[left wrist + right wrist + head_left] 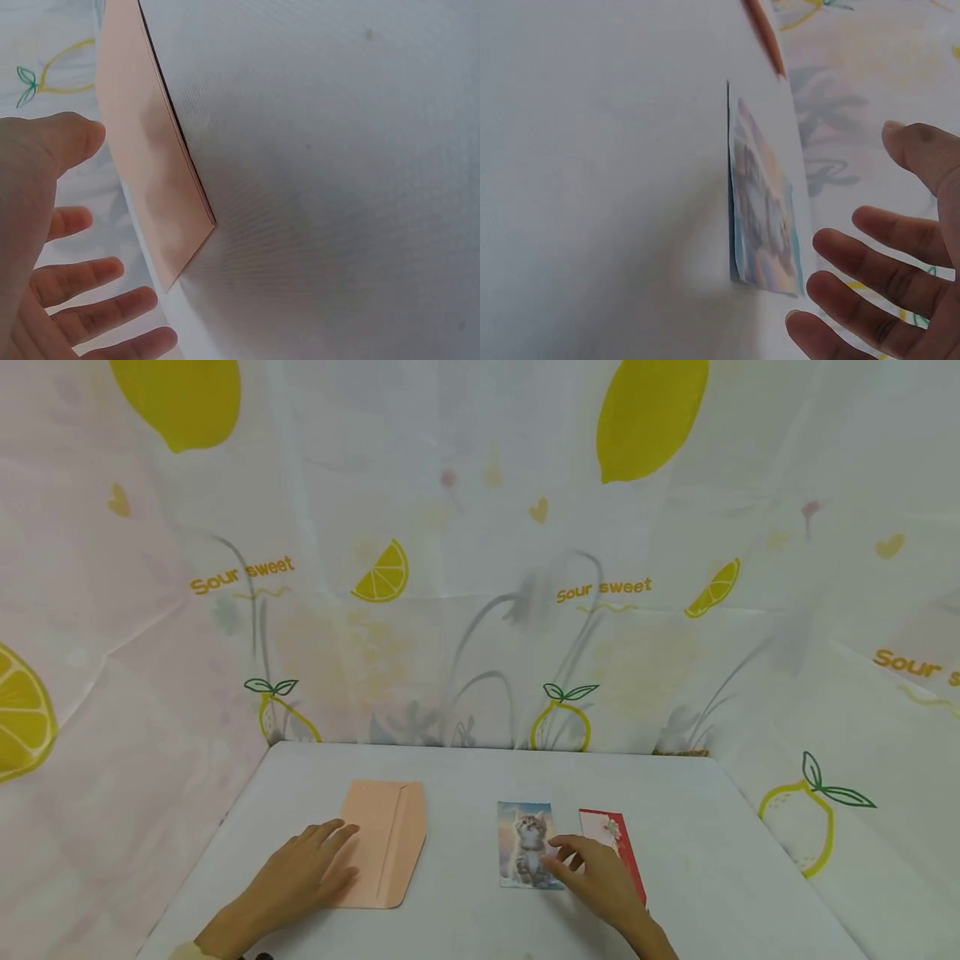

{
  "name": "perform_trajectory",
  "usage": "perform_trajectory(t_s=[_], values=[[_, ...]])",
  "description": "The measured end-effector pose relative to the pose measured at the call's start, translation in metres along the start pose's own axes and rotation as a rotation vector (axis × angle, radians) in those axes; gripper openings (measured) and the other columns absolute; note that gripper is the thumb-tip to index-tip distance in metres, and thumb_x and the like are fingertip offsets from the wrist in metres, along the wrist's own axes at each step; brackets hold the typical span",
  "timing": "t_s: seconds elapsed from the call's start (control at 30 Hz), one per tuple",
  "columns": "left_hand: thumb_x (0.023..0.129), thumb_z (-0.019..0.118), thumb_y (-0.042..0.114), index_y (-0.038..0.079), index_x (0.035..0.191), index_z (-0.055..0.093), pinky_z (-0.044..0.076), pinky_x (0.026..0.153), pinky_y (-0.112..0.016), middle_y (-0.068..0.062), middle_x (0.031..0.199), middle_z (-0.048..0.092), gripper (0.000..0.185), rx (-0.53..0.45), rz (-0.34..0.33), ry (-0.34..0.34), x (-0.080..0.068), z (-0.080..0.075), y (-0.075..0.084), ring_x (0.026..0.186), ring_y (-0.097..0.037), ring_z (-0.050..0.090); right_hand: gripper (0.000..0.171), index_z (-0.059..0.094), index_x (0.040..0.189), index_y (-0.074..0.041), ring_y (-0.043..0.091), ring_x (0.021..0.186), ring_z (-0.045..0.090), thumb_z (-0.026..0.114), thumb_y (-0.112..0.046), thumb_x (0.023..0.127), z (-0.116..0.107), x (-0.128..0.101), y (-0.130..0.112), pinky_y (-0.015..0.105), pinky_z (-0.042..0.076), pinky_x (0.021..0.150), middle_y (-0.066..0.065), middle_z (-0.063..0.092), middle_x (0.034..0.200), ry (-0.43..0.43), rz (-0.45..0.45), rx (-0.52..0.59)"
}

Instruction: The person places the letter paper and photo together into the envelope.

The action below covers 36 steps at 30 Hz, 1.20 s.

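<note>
A peach envelope with its pointed flap toward the right lies on the left half of the white table. My left hand hovers over its left side, fingers spread and relaxed, gripping nothing. In the left wrist view the thumb and fingers of that hand stand apart above the envelope. To the right lies a kitten picture card. At its right edge my right hand hangs with loosely bent fingers. The right wrist view shows the card flat on the table, with a gap to the fingers.
A red and white card with a flower decoration lies right of the kitten card, partly hidden by my right hand. The white table ends at a lemon-printed cloth that hangs behind and at both sides.
</note>
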<state>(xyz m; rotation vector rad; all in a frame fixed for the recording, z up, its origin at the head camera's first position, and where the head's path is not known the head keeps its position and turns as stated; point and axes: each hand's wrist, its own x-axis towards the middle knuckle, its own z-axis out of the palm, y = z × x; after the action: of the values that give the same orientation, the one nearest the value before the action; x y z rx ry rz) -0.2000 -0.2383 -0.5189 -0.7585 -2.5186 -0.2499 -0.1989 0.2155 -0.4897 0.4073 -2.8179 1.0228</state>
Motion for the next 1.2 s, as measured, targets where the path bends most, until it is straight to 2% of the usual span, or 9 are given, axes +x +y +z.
perform_trajectory(t_s=[0.3,0.47,0.57,0.8,1.0,1.2], values=[[0.093,0.075,0.04,0.01,0.134,0.062,0.055,0.081,-0.051,-0.016,0.132,0.063,0.052,-0.036,-0.016,-0.067,0.004,0.004,0.005,0.113,-0.033,0.064,0.035,0.075,0.112,-0.011,0.001,0.074,0.058,0.076,-0.041,0.094,0.02,0.006,-0.008,0.023,0.049,0.064,-0.016,0.064,0.085,-0.028,-0.028,0.009],[0.093,0.074,0.042,0.01,0.136,0.061,0.053,0.081,-0.052,-0.02,0.135,0.061,0.055,-0.056,-0.017,-0.095,0.007,0.005,0.009,0.115,-0.035,0.062,0.039,0.076,0.111,-0.012,-0.001,0.072,0.056,0.074,-0.046,0.094,0.032,0.011,-0.011,0.023,0.05,0.063,-0.017,0.064,0.083,-0.02,-0.088,0.017],[0.094,0.073,0.044,0.011,0.139,0.059,0.052,0.083,-0.055,-0.021,0.138,0.059,0.057,-0.065,-0.041,-0.133,0.008,0.006,0.01,0.117,-0.037,0.06,0.04,0.076,0.11,-0.011,-0.001,0.071,0.056,0.074,-0.047,0.094,0.04,0.014,-0.015,0.023,0.049,0.062,-0.017,0.064,0.083,-0.014,-0.123,0.031],[0.096,0.068,0.053,0.014,0.142,0.057,0.05,0.089,-0.058,-0.021,0.142,0.055,0.061,-0.062,-0.088,-0.221,0.004,0.007,0.011,0.122,-0.04,0.055,0.037,0.076,0.107,-0.01,-0.003,0.068,0.054,0.076,-0.045,0.093,0.059,0.022,-0.033,0.022,0.048,0.06,-0.016,0.065,0.082,-0.054,-0.177,0.062],[0.096,0.066,0.055,0.014,0.144,0.056,0.049,0.09,-0.06,-0.023,0.143,0.054,0.064,-0.088,-0.084,-0.229,0.005,0.01,0.012,0.122,-0.041,0.055,0.033,0.076,0.108,-0.008,-0.003,0.068,0.054,0.075,-0.038,0.095,0.071,0.028,-0.045,0.021,0.048,0.061,-0.014,0.066,0.081,-0.071,-0.244,0.071],[0.097,0.06,0.061,0.014,0.146,0.055,0.048,0.092,-0.063,-0.024,0.146,0.051,0.069,-0.112,-0.094,-0.277,0.008,0.01,0.012,0.125,-0.045,0.054,0.027,0.077,0.107,-0.009,-0.004,0.066,0.053,0.077,-0.033,0.094,0.081,0.034,-0.057,0.02,0.047,0.06,-0.012,0.067,0.08,-0.078,-0.247,0.076]])
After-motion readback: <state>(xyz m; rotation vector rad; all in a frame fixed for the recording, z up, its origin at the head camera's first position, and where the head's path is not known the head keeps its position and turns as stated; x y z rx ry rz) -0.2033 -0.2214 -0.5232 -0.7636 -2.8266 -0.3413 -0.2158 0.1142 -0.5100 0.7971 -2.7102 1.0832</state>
